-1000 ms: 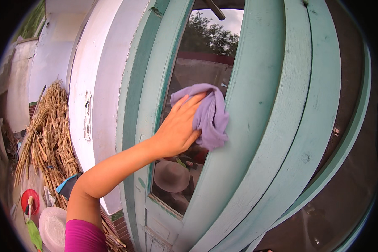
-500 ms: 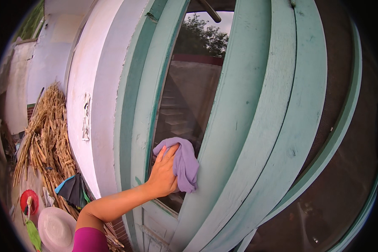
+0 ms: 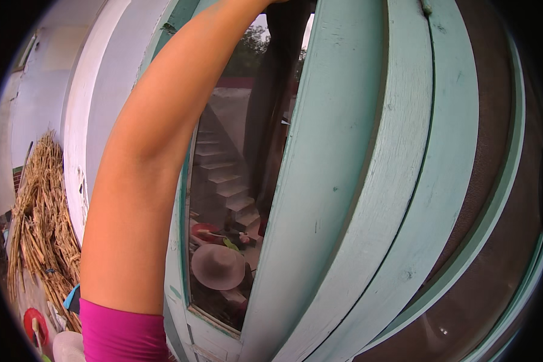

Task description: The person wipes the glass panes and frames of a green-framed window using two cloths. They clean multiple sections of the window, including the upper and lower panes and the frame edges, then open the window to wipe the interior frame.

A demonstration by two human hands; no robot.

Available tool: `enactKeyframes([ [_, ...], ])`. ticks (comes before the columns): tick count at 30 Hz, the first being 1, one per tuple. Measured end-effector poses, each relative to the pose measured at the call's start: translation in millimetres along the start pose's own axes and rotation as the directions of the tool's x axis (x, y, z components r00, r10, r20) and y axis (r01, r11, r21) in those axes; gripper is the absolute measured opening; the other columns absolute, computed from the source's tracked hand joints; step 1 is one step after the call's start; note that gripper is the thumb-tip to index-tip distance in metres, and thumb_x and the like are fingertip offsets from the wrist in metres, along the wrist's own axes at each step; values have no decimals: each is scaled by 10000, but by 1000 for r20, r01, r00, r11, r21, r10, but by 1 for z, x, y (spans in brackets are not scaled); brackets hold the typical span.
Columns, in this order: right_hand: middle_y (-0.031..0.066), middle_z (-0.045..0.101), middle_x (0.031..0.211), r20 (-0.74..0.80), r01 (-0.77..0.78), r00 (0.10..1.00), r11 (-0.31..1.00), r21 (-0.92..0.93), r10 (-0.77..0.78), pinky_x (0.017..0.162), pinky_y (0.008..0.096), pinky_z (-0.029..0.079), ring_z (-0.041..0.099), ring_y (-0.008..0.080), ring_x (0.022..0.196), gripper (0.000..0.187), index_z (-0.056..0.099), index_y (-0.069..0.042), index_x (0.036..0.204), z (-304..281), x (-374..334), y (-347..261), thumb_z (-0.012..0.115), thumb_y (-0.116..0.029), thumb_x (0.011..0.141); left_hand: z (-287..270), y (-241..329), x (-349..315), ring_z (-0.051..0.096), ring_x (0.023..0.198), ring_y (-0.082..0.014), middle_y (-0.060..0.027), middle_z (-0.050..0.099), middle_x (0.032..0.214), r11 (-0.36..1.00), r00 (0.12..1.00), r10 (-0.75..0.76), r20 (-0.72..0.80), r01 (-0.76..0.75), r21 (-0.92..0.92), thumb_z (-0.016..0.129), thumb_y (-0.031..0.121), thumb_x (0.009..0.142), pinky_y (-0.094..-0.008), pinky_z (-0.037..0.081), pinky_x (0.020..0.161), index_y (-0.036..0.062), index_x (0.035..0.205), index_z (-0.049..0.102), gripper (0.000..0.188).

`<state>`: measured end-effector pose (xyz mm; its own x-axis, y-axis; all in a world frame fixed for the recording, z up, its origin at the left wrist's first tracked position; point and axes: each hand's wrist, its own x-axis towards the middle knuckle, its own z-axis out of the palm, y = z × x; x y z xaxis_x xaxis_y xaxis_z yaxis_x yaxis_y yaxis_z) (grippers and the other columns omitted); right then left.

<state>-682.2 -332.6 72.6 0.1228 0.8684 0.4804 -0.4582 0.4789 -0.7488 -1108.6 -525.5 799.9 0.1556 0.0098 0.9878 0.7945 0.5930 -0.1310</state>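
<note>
My left arm (image 3: 145,151), bare below a magenta sleeve, stretches up across the narrow glass pane (image 3: 229,145) and its pale green wooden frame (image 3: 320,151). The left hand itself is past the upper edge, so its fingers and whatever they hold are hidden. No purple cloth shows at this moment. Nothing of my right hand appears. The glass mirrors a dark upright shape, steps, a wall, trees and a pale round hat.
Tied dry stalks (image 3: 42,211) lean by the white wall (image 3: 102,96) on the left. Below them lie a red round basin (image 3: 35,326), a pale hat (image 3: 68,347) and a blue and black item (image 3: 72,299). To the right, green boards (image 3: 398,157) border a dark mesh panel (image 3: 464,295).
My left arm has swung up from the lower part of the pane. The hand and the purple cloth it pressed on the glass have left the view at the top. The view has shifted slightly.
</note>
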Motion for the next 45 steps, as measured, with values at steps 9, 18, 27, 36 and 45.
enactKeyframes([
  [9,217,702,1137,80,-34,996,999,-4,35,928,424,569,689,311,1017,662,597,58,1302,1,3,7,640,-521,984,29,-36,-16,667,1139,-454,-306,709,1179,910,951,152,-270,-242,-338,504,229,1003,-499,514,976,-1,1191,696,354],
  [18,216,702,1142,212,-97,973,995,11,93,931,424,570,690,311,1022,667,598,57,1303,-10,10,12,641,-527,984,0,37,-234,495,1364,-396,-206,593,1392,932,945,241,-222,-289,-218,523,118,976,-525,395,1112,8,1335,582,380],
  [27,215,702,1146,300,-137,946,990,37,120,935,425,570,691,312,1028,672,598,57,1303,-9,15,5,643,-533,984,-96,83,-561,440,1463,-426,-187,552,1508,936,925,178,337,-54,-347,740,11,745,-588,376,1136,-3,1210,676,470],
  [36,215,702,1150,294,-117,950,993,22,106,939,425,570,693,313,1033,676,599,56,1304,-10,7,-11,645,-538,984,-157,28,-551,656,1182,-368,-142,687,1305,856,916,125,380,94,-508,618,-130,737,-438,536,1008,-21,1084,704,374],
  [45,223,704,1163,185,-199,966,977,77,182,948,441,571,695,319,1042,483,597,32,1328,-24,-16,-21,617,-345,1028,-43,3,-163,619,1212,-383,-183,665,1284,938,846,346,-405,-327,118,566,85,917,-471,553,966,6,1160,669,275],
])
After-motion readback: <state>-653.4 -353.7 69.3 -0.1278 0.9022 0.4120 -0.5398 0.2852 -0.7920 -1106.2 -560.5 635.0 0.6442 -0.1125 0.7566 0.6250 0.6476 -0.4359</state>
